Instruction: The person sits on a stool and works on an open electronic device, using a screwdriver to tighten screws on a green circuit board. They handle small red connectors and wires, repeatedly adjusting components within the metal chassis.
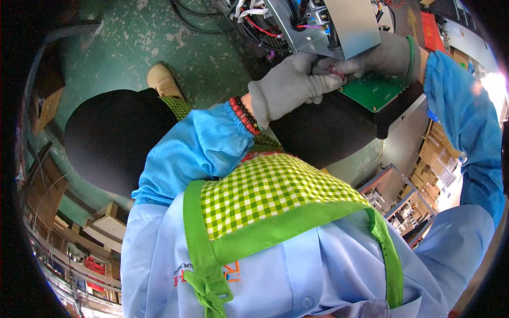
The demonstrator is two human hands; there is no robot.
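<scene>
In grey knit gloves, both my hands meet just under the edge of a bent metal housing (352, 29). The fingers of my left hand (291, 85) are closed in a pinch at a small dark-red piece (334, 70), too small to name. From the other side my right hand (384, 57), its glove cuff edged in green, closes thumb and fingers at the same piece. Directly below my right hand a green circuit board (374, 95) lies on a black support (389, 119). Part of the board is hidden by the gloves.
Bundled wires (260, 26) and electronic parts fill the housing's open side. A black cable (196, 11) trails over the worn green floor (132, 47). Cardboard boxes (435, 151) are stacked at the right, and a red bin (432, 32) stands at the far right.
</scene>
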